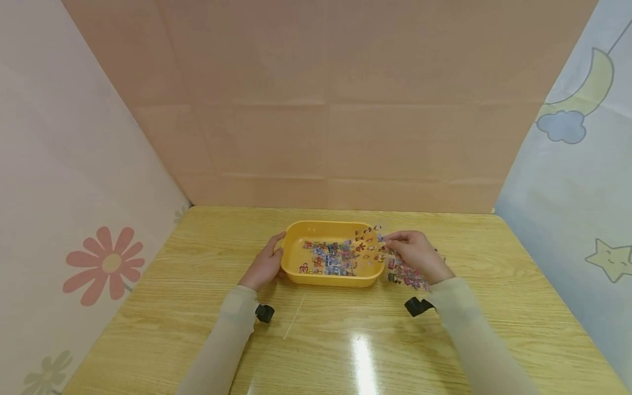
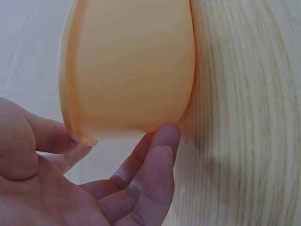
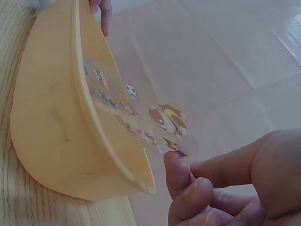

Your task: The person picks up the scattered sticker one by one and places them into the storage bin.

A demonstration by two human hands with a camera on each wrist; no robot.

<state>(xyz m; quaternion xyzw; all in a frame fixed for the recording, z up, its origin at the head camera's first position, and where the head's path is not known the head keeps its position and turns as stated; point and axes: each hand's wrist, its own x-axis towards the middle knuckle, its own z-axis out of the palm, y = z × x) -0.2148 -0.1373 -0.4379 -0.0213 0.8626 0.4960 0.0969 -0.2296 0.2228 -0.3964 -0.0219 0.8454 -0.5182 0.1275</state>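
Note:
A yellow plastic basin (image 1: 332, 281) stands on the table, with several clear printed sticker sheets (image 1: 328, 258) lying inside. At its left end is my left hand (image 1: 264, 267); in the left wrist view the thumb lies at the rim and the fingertips (image 2: 162, 136) touch low on the wall. My right hand (image 1: 417, 253) pinches a clear sticker sheet (image 3: 164, 120) by its edge between thumb and fingers. This sheet, printed with small cartoon figures and a football, slants over the basin's right rim. More sticker sheets (image 1: 407, 276) lie on the table under my right hand.
The wooden table (image 1: 316, 340) carries a bright glare streak near its front. A brown paper-like panel (image 1: 321, 137) rises along the back edge. Decorated side walls stand left and right, with flowers (image 1: 111, 263) and a moon (image 1: 597, 82). Black straps (image 1: 417, 306) hang at both wrists.

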